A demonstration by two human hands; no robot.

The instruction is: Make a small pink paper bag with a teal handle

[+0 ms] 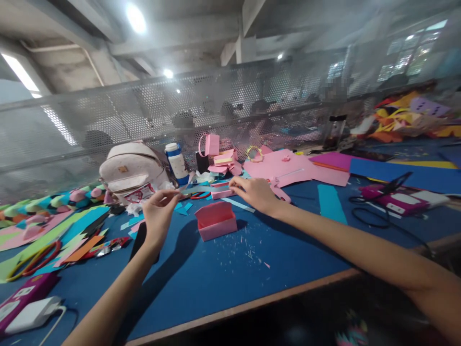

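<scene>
I have a thin pale strip (196, 190) drawn out between my two hands, raised above the blue surface (223, 283). My left hand (158, 214) pinches one end between thumb and fingertips; my right hand (257, 194) pinches the other end the same way, with its back turned up. The strip runs nearly level from one hand to the other.

Just below it and nearer to me sits an open pink paper box (218, 228), its inside a deeper red and its back wall standing up. Beyond the strip, close to my right fingertips, lies a smaller pink piece (219, 193), partly hidden so that I can't make out its full shape. Scissors (200, 195) with red-orange handles lie beside it, and another pale strip (239, 205) rests flat under my right hand's side. Tiny paper scraps (252, 250) are scattered to the right of the box.

A dark flat object (139, 242) shows behind my left forearm. Farther back stand a white backpack (131, 166) and a blue-and-white bottle (176, 163), with large pink sheets (277, 166) spread to the right and a bright blue paper piece (331, 204) nearer my right forearm.
</scene>
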